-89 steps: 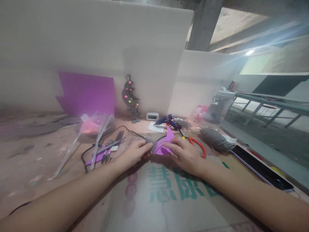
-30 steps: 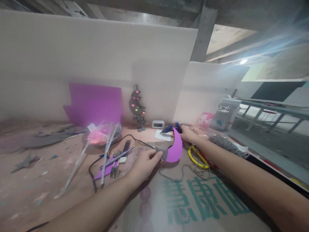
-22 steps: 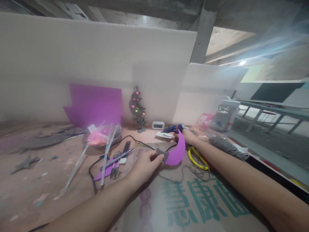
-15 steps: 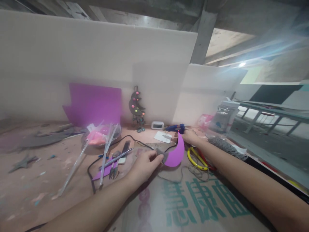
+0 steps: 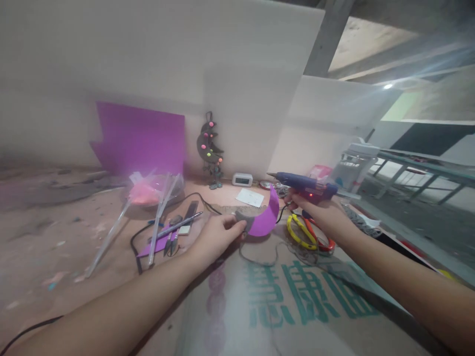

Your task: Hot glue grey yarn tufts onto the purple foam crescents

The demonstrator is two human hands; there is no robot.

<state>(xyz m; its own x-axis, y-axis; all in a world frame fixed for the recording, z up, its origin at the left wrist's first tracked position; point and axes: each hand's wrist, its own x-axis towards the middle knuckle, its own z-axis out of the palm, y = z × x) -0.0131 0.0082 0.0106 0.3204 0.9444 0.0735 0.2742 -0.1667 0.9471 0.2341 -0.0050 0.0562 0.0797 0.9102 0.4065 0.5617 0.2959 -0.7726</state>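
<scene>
Between the thumb and fingers of my left hand is one end of a purple crescent moon cutout, whose held tip is covered in grey yarn. My right hand is wrapped round the handle of a blue hot glue gun with a small red light lit. The gun's nozzle points left, above the crescent's upper tip and apart from it. A loose strand of grey yarn trails on the cardboard below the crescent.
Scissors with yellow and red handles lie by my right wrist. Left are glue sticks, a pen and a bag of pink material. A decorated grey moon, a small digital clock and a clear jar stand behind.
My right hand has lifted the glue gun off the back of the table and brought it nearer and to the right. My left hand still holds the crescent. The view has tilted down.
</scene>
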